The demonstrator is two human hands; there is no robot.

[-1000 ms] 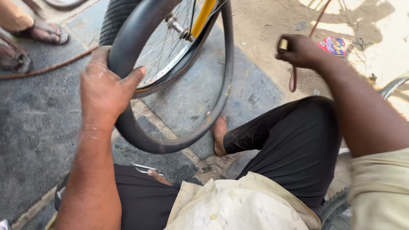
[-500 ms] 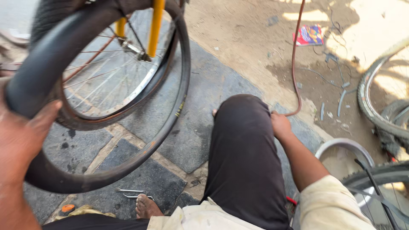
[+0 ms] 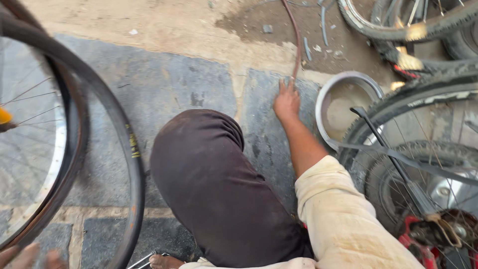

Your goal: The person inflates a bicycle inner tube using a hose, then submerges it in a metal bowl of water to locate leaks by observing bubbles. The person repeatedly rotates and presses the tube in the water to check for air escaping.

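Looking down from my head camera, my right hand (image 3: 287, 102) lies flat at about one o'clock from my bent knee in dark brown trousers (image 3: 219, 184), fingers spread and pressed on the grey stone paving (image 3: 164, 89), its fingertips touching the end of the thin reddish-brown rubber hose (image 3: 298, 45) that runs away toward twelve o'clock. I judge that hose light, limp and a bit dusty, so it is best pinched close to its near end, where it will not flop. Just beside my hand at three o'clock sits the round dented metal basin (image 3: 328, 94). My left hand (image 3: 22, 255) shows only as fingertips at the seven o'clock corner, near the loose black rubber bicycle tyre (image 3: 130, 164); whether it grips I cannot tell. That tyre looks floppy yet springy, easiest held along its edge.
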